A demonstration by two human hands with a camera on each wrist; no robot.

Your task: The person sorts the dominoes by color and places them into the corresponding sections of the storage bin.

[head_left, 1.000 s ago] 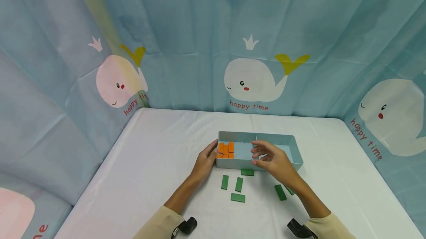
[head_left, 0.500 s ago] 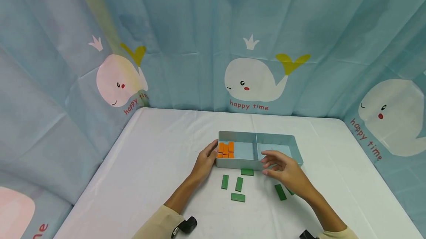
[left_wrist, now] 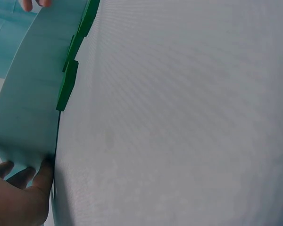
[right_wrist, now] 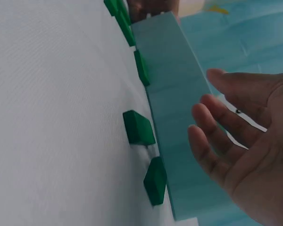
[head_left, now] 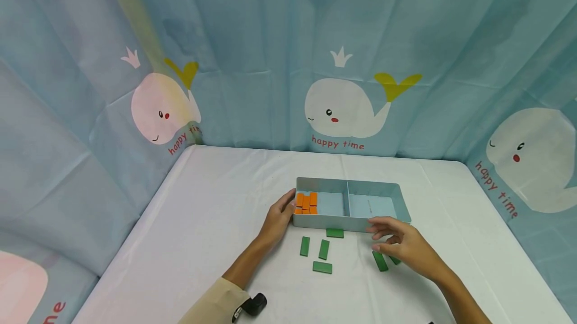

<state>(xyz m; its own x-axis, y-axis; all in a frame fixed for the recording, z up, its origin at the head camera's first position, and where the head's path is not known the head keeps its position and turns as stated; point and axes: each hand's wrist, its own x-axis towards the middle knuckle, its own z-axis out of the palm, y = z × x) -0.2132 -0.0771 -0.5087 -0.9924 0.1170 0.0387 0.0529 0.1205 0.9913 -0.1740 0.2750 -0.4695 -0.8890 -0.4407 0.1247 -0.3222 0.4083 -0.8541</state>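
Blocks point(head_left: 306, 202), orange and rectangular, inside a pale blue divided box point(head_left: 327, 222) show only in the head view. Right hand point(head_left: 404, 245), thumb and fingers apart, hovers near two green rectangular blocks point(head_left: 380, 262), a gap showing in the right wrist view. Left hand point(head_left: 276, 220) touches the box's left end; whether pinching, I cannot tell.

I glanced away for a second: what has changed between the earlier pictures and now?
The right grip moved from over the box back toward the person and to the right, and is now near the two green blocks on the right. It took hold of nothing. The left grip stayed at the box's left end; the orange blocks and other green blocks stayed put.
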